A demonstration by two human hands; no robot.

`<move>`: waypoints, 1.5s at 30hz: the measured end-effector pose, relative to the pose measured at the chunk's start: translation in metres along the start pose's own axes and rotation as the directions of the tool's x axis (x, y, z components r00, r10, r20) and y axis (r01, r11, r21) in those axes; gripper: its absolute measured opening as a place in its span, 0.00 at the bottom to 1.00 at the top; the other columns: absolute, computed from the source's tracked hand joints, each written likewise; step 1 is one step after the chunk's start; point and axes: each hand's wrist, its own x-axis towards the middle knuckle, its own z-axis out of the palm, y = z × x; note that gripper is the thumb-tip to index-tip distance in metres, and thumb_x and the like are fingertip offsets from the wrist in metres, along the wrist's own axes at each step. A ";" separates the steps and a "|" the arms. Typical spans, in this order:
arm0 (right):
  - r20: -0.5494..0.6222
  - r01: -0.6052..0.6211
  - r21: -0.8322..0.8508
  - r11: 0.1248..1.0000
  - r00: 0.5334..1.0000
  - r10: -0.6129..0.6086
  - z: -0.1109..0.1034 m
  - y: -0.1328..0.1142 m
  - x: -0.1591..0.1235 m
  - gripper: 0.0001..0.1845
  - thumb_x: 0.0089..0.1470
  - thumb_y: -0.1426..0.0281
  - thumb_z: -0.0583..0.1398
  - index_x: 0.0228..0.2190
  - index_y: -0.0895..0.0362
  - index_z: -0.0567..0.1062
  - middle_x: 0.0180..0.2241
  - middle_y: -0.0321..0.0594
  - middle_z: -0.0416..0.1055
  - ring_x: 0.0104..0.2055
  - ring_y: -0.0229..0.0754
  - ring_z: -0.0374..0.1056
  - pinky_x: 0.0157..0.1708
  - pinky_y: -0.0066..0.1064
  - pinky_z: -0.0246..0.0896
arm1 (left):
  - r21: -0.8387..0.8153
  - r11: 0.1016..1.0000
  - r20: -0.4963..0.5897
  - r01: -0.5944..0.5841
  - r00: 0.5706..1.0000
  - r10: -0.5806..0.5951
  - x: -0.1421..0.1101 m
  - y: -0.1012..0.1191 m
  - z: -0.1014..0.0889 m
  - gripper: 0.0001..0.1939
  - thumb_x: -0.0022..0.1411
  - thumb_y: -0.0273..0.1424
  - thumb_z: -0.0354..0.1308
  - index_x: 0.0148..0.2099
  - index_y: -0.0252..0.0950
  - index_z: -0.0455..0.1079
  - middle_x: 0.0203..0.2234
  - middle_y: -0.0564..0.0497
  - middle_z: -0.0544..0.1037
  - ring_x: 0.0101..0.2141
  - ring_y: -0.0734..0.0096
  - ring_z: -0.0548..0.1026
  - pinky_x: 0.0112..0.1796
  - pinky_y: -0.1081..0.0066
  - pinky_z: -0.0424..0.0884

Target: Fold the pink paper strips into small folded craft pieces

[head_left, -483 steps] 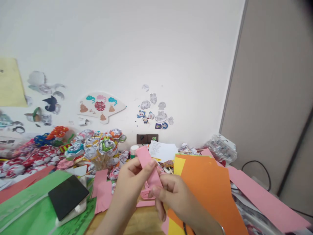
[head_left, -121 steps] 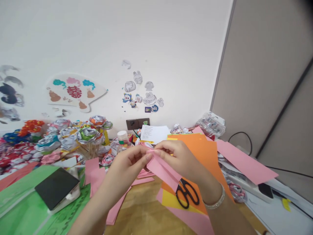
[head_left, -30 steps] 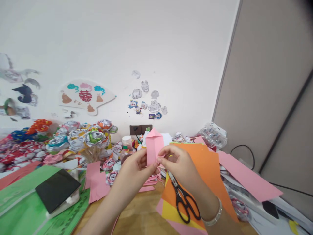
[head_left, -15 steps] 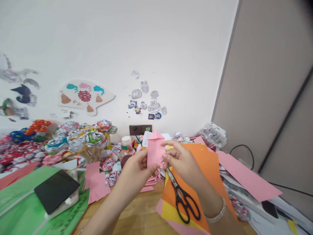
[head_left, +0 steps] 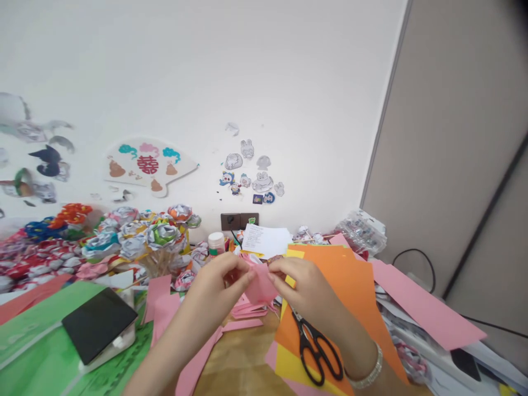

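Note:
A piece of pink paper (head_left: 259,283) is held up between my two hands, above the middle of the table. My left hand (head_left: 225,283) pinches its left edge between thumb and fingers. At the upper right edge, my right hand (head_left: 299,283) pinches it the same way. Below it lies a heap of pink paper strips (head_left: 247,312). Black-handled scissors (head_left: 317,352) rest on orange paper (head_left: 338,286) beneath my right forearm, their blades partly hidden by my hand.
Paper flowers (head_left: 152,234) crowd the back left. A black-topped device (head_left: 99,324) sits on a green folder (head_left: 25,341). Behind my left hand stands a white-capped bottle (head_left: 215,242), near a written sheet (head_left: 268,242). A long pink strip (head_left: 429,302) lies at the right.
The pink paper has come down and tilted, its pointed top no longer showing. Both hands have lowered and now pinch its upper edges. The view has shifted slightly.

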 end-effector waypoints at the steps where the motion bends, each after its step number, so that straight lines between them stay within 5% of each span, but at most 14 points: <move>1: -0.014 -0.033 0.036 0.999 0.999 0.034 0.002 -0.001 0.000 0.08 0.54 0.74 0.52 0.30 0.56 0.71 0.26 0.36 0.71 0.28 0.38 0.64 0.28 0.27 0.56 | -0.023 1.000 -0.001 0.017 1.000 -0.017 0.000 0.001 -0.001 0.09 0.52 0.32 0.50 0.22 0.36 0.66 0.19 0.53 0.69 0.24 0.70 0.67 0.25 0.74 0.63; 5: -0.045 -0.073 0.134 0.988 0.996 0.080 0.008 -0.002 0.000 0.10 0.53 0.72 0.54 0.38 0.55 0.70 0.28 0.36 0.72 0.28 0.37 0.66 0.27 0.26 0.58 | -0.204 0.978 0.098 0.046 0.995 -0.027 0.000 0.003 0.003 0.09 0.53 0.32 0.50 0.25 0.35 0.68 0.20 0.53 0.70 0.24 0.71 0.68 0.25 0.75 0.63; 9: -0.143 -0.029 0.154 0.988 0.988 0.051 0.014 0.002 0.001 0.07 0.52 0.72 0.55 0.33 0.56 0.72 0.28 0.37 0.73 0.29 0.37 0.67 0.28 0.26 0.60 | -0.300 0.949 0.108 0.098 0.992 -0.068 0.001 0.004 0.007 0.11 0.53 0.34 0.51 0.23 0.35 0.67 0.16 0.57 0.65 0.21 0.75 0.64 0.22 0.77 0.61; 16: -0.266 0.181 0.103 0.978 0.953 -0.149 0.014 0.013 0.002 0.12 0.53 0.77 0.53 0.37 0.53 0.73 0.34 0.37 0.74 0.35 0.37 0.69 0.35 0.26 0.63 | -0.500 0.832 0.168 0.240 0.969 -0.179 0.001 0.003 0.007 0.10 0.53 0.37 0.52 0.27 0.36 0.65 0.17 0.58 0.65 0.20 0.75 0.67 0.22 0.75 0.68; 23: -0.270 0.309 0.113 0.944 0.924 -0.270 0.012 0.010 0.000 0.14 0.52 0.79 0.51 0.36 0.56 0.73 0.34 0.40 0.73 0.37 0.37 0.68 0.38 0.28 0.62 | -0.521 0.820 0.144 0.235 0.972 -0.186 -0.001 0.005 0.007 0.09 0.53 0.35 0.54 0.26 0.34 0.66 0.17 0.57 0.67 0.20 0.76 0.68 0.22 0.78 0.66; 32: -0.144 -0.025 0.338 0.941 0.986 0.078 0.012 0.003 0.003 0.06 0.51 0.71 0.55 0.28 0.58 0.72 0.26 0.38 0.71 0.28 0.36 0.66 0.28 0.25 0.61 | -0.391 0.914 0.113 0.109 0.991 -0.070 0.000 0.006 0.010 0.08 0.54 0.33 0.51 0.27 0.35 0.67 0.19 0.56 0.68 0.23 0.75 0.66 0.24 0.77 0.63; 39: -0.033 -0.098 0.459 0.883 0.991 0.127 0.009 0.006 0.003 0.08 0.52 0.69 0.54 0.27 0.59 0.72 0.27 0.38 0.71 0.30 0.37 0.65 0.29 0.26 0.60 | -0.198 0.979 0.070 0.041 0.997 -0.028 0.001 0.005 0.012 0.09 0.56 0.32 0.49 0.28 0.36 0.67 0.18 0.57 0.66 0.22 0.74 0.64 0.23 0.76 0.60; 45: 0.007 -0.173 0.549 0.818 0.979 0.203 0.013 0.012 0.006 0.08 0.51 0.68 0.56 0.26 0.60 0.72 0.27 0.40 0.70 0.30 0.38 0.65 0.30 0.27 0.60 | -0.190 0.980 0.080 0.052 0.996 -0.037 0.005 -0.003 0.016 0.10 0.56 0.34 0.50 0.28 0.36 0.68 0.20 0.55 0.70 0.23 0.73 0.66 0.23 0.77 0.61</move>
